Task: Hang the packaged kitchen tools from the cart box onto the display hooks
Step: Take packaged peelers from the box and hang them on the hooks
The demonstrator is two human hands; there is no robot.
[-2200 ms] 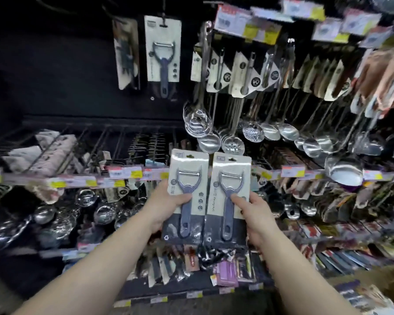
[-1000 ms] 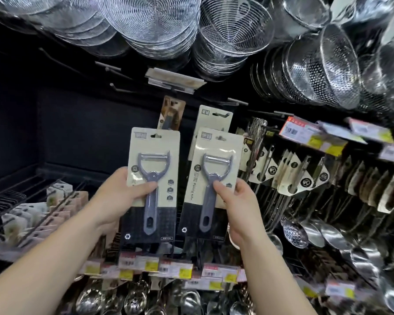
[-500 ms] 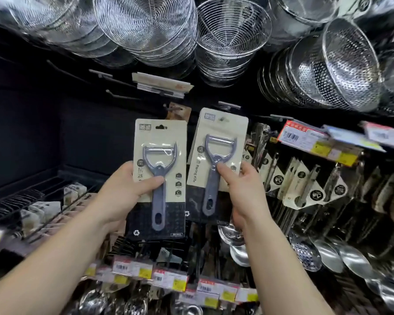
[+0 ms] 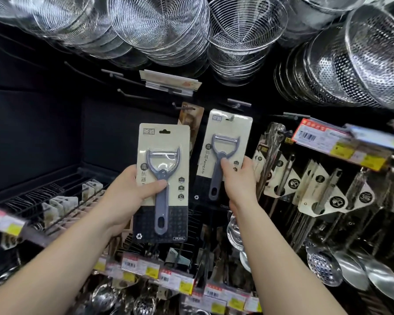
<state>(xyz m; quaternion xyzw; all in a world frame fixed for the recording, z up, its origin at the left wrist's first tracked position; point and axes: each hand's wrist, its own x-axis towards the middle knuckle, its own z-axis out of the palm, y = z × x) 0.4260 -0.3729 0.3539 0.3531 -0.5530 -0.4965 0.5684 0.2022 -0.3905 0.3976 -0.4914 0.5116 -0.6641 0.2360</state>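
A dark shop wall is full of shiny metal baskets (image 4: 239, 30). The left hand (image 4: 132, 196) holds one peeler card (image 4: 163, 183), the right hand (image 4: 241, 178) lifts another card (image 4: 225, 142) to its hook (image 4: 238, 105). They look light, stiff; pinch low.

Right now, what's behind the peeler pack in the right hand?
A display hook sits just above the right pack, and a brown card hangs to its left. The pack covers whatever hangs directly behind it.
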